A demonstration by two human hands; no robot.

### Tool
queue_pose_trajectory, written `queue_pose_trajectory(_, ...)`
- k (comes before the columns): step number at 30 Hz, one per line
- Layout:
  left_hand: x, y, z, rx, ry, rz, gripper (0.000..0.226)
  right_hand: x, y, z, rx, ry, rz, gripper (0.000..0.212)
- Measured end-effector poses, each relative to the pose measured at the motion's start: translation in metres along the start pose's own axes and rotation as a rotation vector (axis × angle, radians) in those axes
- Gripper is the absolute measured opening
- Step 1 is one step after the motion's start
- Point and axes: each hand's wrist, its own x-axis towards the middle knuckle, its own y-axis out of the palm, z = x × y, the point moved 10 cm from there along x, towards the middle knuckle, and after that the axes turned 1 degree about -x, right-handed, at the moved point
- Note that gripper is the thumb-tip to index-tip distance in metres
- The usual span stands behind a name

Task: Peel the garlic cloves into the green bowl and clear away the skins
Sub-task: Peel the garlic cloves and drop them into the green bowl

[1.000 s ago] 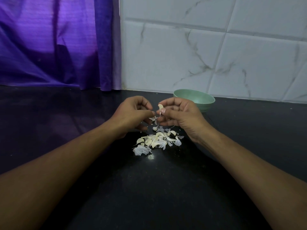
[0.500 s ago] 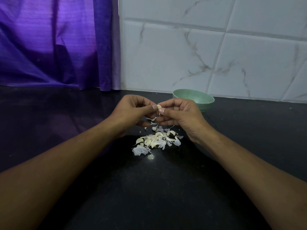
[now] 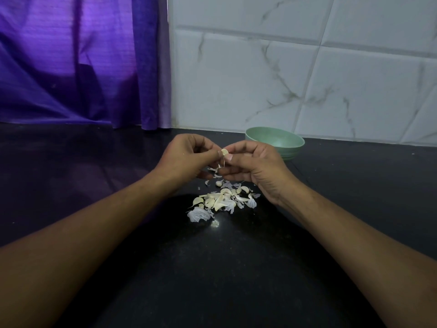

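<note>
Both hands meet above the black counter (image 3: 212,268). My right hand (image 3: 255,166) pinches a small pale garlic clove (image 3: 224,152) between thumb and fingers. My left hand (image 3: 186,159) pinches a thin strip of skin (image 3: 221,163) hanging from that clove. Below the hands lies a heap of garlic cloves and papery skins (image 3: 222,201). The green bowl (image 3: 275,142) stands behind my right hand, near the wall; its inside is not visible from here.
A purple curtain (image 3: 82,60) hangs at the back left down to the counter. White marble-look tiles (image 3: 307,79) cover the wall behind the bowl. A small glint (image 3: 215,224) marks the counter just in front of the heap.
The hands have stayed close together above the heap. The strip of skin now hangs lower from the clove, drawn down by my left fingers.
</note>
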Motion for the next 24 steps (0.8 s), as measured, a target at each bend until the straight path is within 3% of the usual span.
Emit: queue_pose_trajectory(24, 0.0037, -0.0029, 0.0013, 0.139, -0.026, -0.019, 0.014, 0.0068, -0.0071, -0.0025, 0.333, 0.035, -0.095, 0.012)
